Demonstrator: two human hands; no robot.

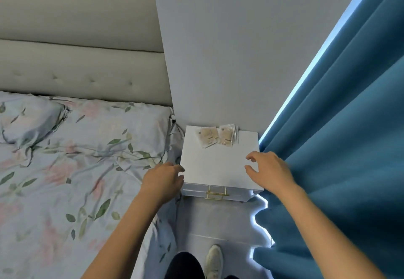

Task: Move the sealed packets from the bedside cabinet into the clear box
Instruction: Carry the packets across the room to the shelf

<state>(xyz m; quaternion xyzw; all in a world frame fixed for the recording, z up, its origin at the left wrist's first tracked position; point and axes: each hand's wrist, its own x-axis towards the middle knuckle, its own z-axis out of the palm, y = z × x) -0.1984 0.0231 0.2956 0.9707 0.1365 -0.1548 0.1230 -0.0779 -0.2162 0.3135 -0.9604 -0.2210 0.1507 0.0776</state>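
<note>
A white bedside cabinet with gold drawer handles stands against the wall. Several beige sealed packets lie in a loose pile at the back of its top. My left hand hovers at the cabinet's front left corner with fingers loosely curled, holding nothing. My right hand hovers over the front right part of the top, fingers spread and bent, also empty. Both hands are well short of the packets. No clear box is in view.
A bed with floral sheets and a grey padded headboard sits tight to the cabinet's left. A teal curtain hangs against its right side. My legs and a white shoe stand on the pale floor below.
</note>
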